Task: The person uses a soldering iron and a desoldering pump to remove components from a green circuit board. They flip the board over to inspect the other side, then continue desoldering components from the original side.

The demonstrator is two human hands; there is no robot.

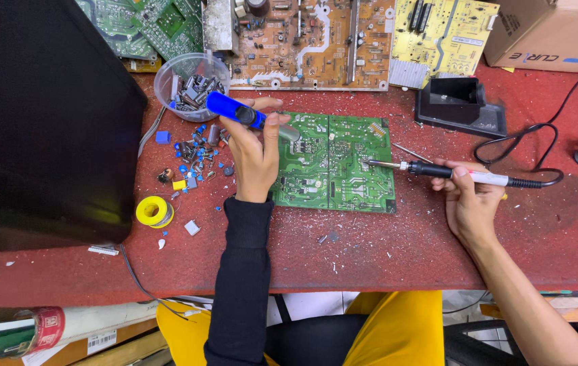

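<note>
A green circuit board (343,166) lies flat on the red worktop (384,251). My left hand (253,152) rests over the board's left edge and grips a blue desoldering pump (238,110), whose nozzle points right over the board. My right hand (468,200) holds a soldering iron (451,173) like a pen. Its metal tip touches the board's right edge.
A clear plastic cup (190,85) of removed parts stands at the back left, with loose components (194,159) and a yellow solder spool (153,211) below it. More circuit boards (309,41) lie at the back. A black iron stand (462,105), a black cable (546,142) and a black panel (38,115) surround the area.
</note>
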